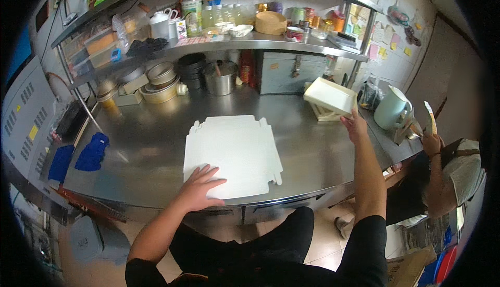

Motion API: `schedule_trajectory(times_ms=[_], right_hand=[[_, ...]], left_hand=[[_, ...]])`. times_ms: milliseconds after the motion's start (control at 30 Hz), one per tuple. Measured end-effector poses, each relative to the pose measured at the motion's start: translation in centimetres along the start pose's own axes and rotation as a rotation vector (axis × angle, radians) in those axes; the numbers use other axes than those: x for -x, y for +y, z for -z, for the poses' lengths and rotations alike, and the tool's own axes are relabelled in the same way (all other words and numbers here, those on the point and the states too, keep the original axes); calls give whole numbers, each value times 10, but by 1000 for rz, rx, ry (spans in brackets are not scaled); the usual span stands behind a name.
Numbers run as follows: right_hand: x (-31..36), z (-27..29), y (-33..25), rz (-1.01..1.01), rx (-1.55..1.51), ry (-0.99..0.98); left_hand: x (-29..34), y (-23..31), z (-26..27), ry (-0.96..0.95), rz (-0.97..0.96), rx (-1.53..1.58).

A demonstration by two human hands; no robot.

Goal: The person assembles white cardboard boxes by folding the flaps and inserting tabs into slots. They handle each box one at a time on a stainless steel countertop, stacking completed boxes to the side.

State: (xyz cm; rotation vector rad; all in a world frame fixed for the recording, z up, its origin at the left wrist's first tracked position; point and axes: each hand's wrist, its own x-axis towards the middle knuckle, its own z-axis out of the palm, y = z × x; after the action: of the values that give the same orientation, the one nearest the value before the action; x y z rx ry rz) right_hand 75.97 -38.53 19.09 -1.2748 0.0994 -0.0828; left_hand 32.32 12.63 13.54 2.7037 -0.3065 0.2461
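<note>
A flat white sheet of die-cut cardboard (234, 149) with notched tabs at its sides lies on the steel table in front of me. My left hand (200, 187) rests on its near left corner, fingers spread. At the back right, my right hand (355, 125) grips the near right corner of a shallow white box (330, 96), which is tilted. Under that box, a cream-coloured box or frame (324, 113) shows only in part. The fingers of my right hand are partly hidden by the box's edge.
A grey metal chest (286, 73), a steel pot (221, 78) and stacked round pans (160, 81) line the back below a loaded shelf (229, 42). Blue cloths (92, 151) lie at left. A pale green kettle (391, 108) stands right, near another person (453, 177) holding something flat.
</note>
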Motion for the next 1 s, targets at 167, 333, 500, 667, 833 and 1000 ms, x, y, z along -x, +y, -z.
schedule_trajectory(times_ms=[167, 333, 500, 667, 833, 1000], right_hand=[[47, -40, 30, 584, 958, 474], [263, -134, 71, 748, 975, -993], [315, -168, 114, 943, 1049, -1129], [310, -173, 117, 886, 1023, -1154], [307, -174, 115, 902, 1015, -1170], [301, -175, 113, 866, 1047, -1202]], left_hand=[[13, -7, 2, -25, -45, -96], [9, -18, 3, -71, 3, -27], [5, -4, 12, -42, 54, 30], [4, -10, 19, -93, 59, 49], [6, -18, 17, -155, 59, 39], [4, -9, 21, -156, 69, 43]])
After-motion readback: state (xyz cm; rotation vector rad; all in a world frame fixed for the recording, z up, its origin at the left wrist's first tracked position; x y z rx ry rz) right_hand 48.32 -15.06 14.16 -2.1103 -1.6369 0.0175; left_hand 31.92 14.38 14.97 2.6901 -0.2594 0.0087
